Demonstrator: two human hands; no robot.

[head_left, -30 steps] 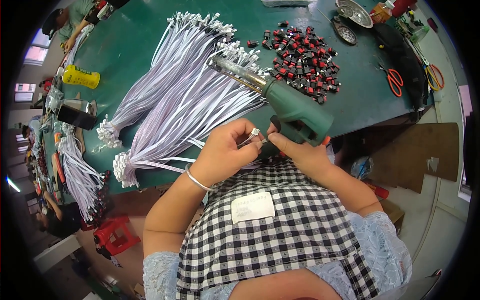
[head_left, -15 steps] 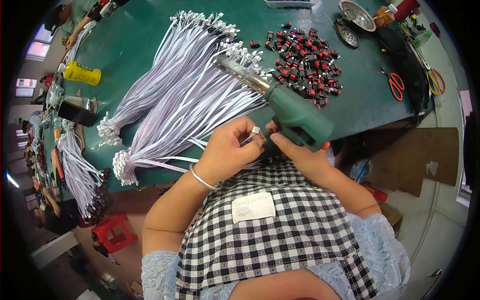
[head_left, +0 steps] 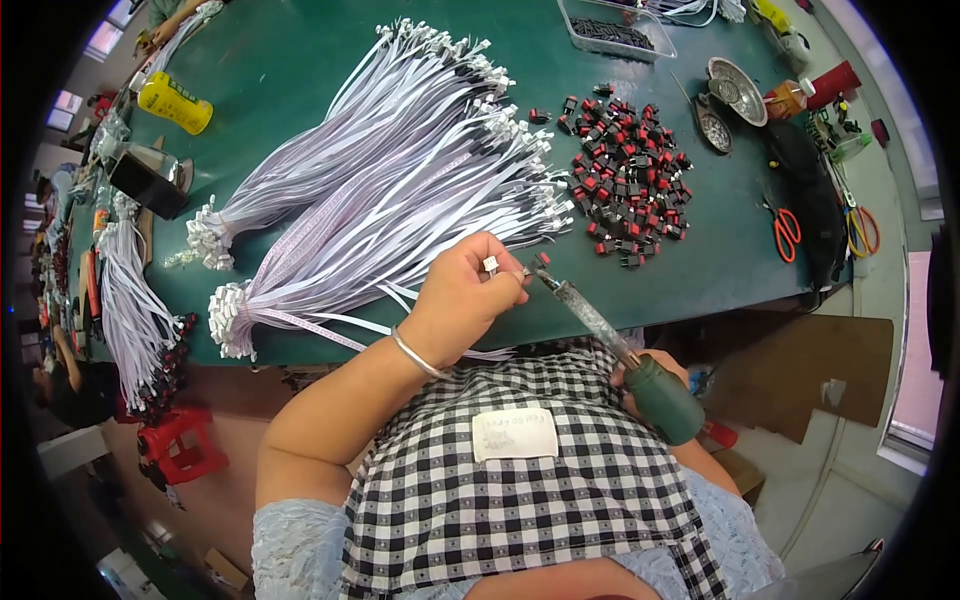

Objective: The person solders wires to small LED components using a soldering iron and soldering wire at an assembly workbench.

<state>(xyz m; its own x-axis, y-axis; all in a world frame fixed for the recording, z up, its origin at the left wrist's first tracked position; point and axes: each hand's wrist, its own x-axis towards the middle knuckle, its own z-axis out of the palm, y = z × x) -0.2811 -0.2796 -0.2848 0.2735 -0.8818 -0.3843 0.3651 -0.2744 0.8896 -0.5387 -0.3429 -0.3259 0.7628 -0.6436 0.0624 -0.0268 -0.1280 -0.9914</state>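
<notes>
My left hand (head_left: 470, 290) is closed in a pinch, with a small white connector (head_left: 490, 264) showing above its fingers. Between thumb and fingertip sits the end of a thin lead; the rest of it is hidden in my palm. A small red-and-black part (head_left: 542, 259) shows just past those fingertips. My right hand (head_left: 650, 372) is wrapped round a green pistol-shaped tool (head_left: 668, 400) with a long metal barrel. The tool's dark tip points up and left, close by the red-and-black part; I cannot tell whether they touch.
White cable bundles (head_left: 390, 190) with connectors lie across the green table (head_left: 300, 50). Right of them is a pile of red-and-black parts (head_left: 630, 175). Farther right are a metal dish (head_left: 738, 90), a small ladle (head_left: 713, 130) and orange-handled scissors (head_left: 787, 235). A yellow bottle (head_left: 175, 103) lies at left.
My right hand has drawn the green tool down and right. Its barrel has swung from over the cables to beside my left fingertips. My left hand stays nearly in place, pinching.
</notes>
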